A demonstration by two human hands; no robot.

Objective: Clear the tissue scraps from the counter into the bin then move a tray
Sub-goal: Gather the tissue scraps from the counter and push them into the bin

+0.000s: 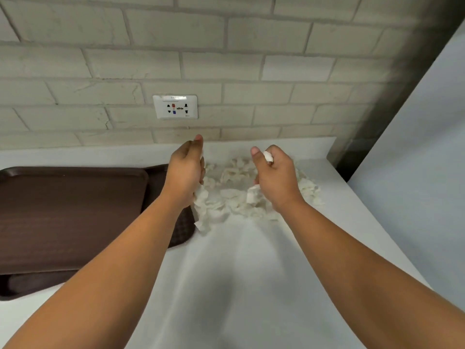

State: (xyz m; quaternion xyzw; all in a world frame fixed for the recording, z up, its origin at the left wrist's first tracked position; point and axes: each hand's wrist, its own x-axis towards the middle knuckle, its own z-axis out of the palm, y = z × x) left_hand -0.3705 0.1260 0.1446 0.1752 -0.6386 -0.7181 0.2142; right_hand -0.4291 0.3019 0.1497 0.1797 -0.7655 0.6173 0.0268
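Observation:
A heap of white tissue scraps (pixel 236 177) lies on the white counter (pixel 251 273) near the back wall. My left hand (pixel 186 172) is at the heap's left side, fingers curled around a strip of tissue that hangs down from it. At the heap's right side my right hand (pixel 274 175) is closed on tissue scraps, with bits showing at the thumb and below the palm. A dark brown tray (pixel 70 210) lies to the left on the counter, stacked on another tray (pixel 181 233) whose patterned corner shows under my left wrist. No bin is in view.
A brick-pattern wall runs behind the counter with a white power socket (pixel 175 107) above the heap. The counter's right edge (pixel 377 222) drops off beside a pale surface, and a dark post (pixel 377 122) stands at the back right corner.

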